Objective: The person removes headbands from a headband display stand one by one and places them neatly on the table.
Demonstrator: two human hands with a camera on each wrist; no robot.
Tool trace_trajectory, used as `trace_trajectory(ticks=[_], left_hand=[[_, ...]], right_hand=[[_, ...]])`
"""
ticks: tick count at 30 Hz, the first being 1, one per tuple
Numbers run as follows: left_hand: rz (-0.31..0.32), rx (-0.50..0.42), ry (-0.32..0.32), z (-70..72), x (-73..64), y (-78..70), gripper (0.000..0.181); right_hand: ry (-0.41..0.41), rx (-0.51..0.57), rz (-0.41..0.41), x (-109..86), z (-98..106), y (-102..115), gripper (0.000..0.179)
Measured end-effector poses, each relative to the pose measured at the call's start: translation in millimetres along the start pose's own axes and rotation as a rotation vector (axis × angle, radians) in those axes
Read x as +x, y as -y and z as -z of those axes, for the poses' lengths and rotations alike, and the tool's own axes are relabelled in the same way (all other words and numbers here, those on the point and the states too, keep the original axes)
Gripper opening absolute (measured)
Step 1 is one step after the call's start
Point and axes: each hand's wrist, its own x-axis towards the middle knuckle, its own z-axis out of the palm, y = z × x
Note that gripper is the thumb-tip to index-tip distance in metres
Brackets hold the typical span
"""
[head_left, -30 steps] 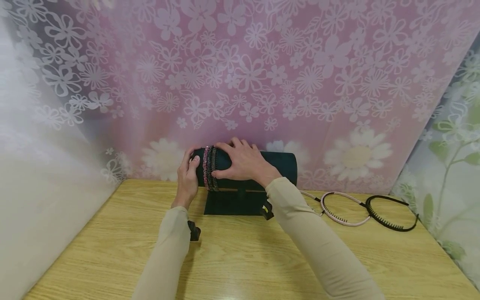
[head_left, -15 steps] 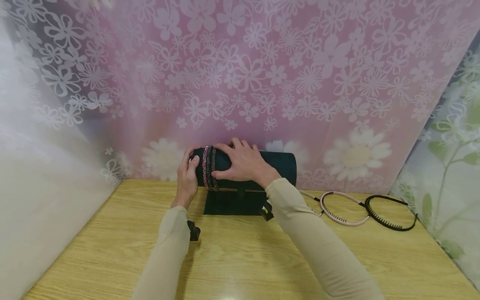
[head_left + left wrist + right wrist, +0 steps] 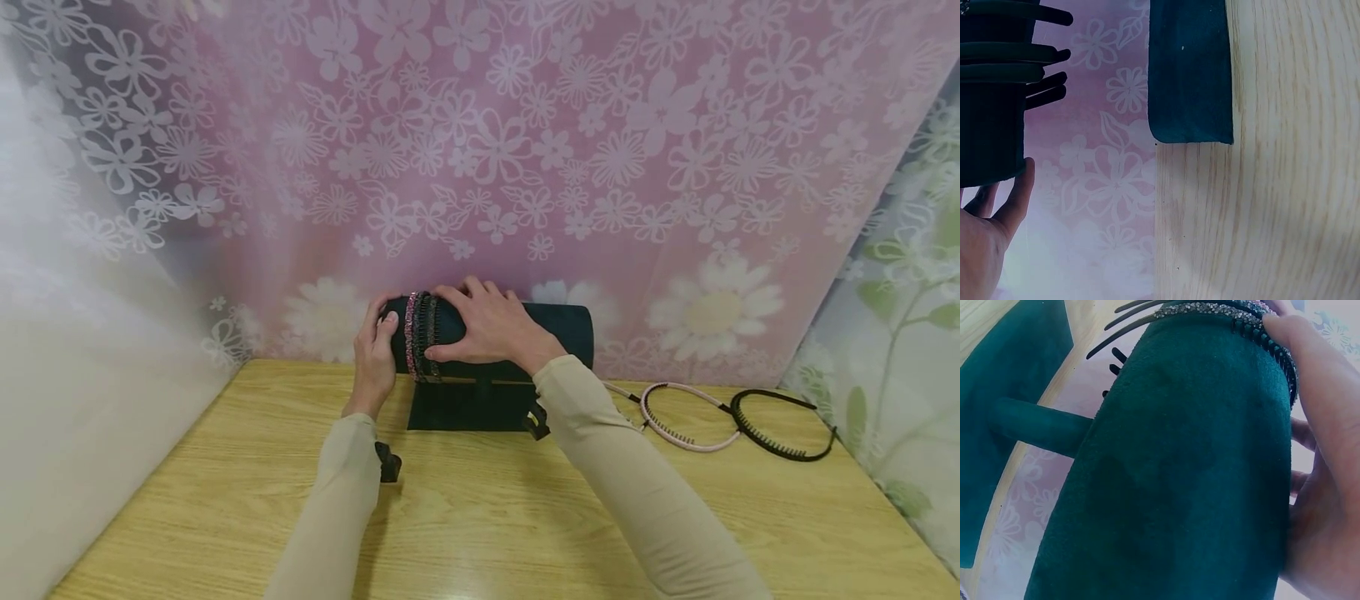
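Note:
A dark green velvet display stand has a horizontal roll (image 3: 570,333) above a flat base (image 3: 465,408). Near the roll's left end sit a pink glittery headband (image 3: 410,337) and two dark glittery ones. My left hand (image 3: 372,358) grips that end, thumb in front and other fingers behind. My right hand (image 3: 491,329) reaches over the roll and holds the rightmost dark headband (image 3: 432,321) between thumb and fingers. In the right wrist view, the thumb (image 3: 1272,325) presses this sparkling band. Headband tips (image 3: 1047,97) stick out below the roll in the left wrist view.
On the wooden table (image 3: 465,517) to the right lie a pink toothed headband (image 3: 693,450) and a black toothed headband (image 3: 783,452). Another pale one is partly hidden by my right sleeve (image 3: 622,467). A flowered pink curtain (image 3: 480,167) hangs right behind the stand.
The rightmost dark headband has shifted slightly right along the roll, with my right hand moving along. A gap now shows between it and its neighbour. My left hand stays in place.

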Motion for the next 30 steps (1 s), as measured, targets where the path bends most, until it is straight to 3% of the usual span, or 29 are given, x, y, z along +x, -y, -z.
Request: trace_trajectory(ticks=[7,15,22,30], left_hand=[[0.010,-0.013,0.022,1.3,0.0,0.7,0.042],[-0.004,-0.014,0.005,0.6,0.5,3.2,0.042],[-0.021,-0.008,-0.014,-4.0,11.0,41.8,0.043],[-0.022,0.007,-0.020,-3.4,9.9,42.3,0.042]], right_hand=[[0.021,0.005,-0.013,-4.3,3,-1,0.091],[0.041,0.012,-0.049,-9.3,7,-5,0.093],[0.046,0.021,-0.052,-13.7,9,-11,0.095],[0.056,0.038,-0.054,-18.5,11,-18,0.094]])
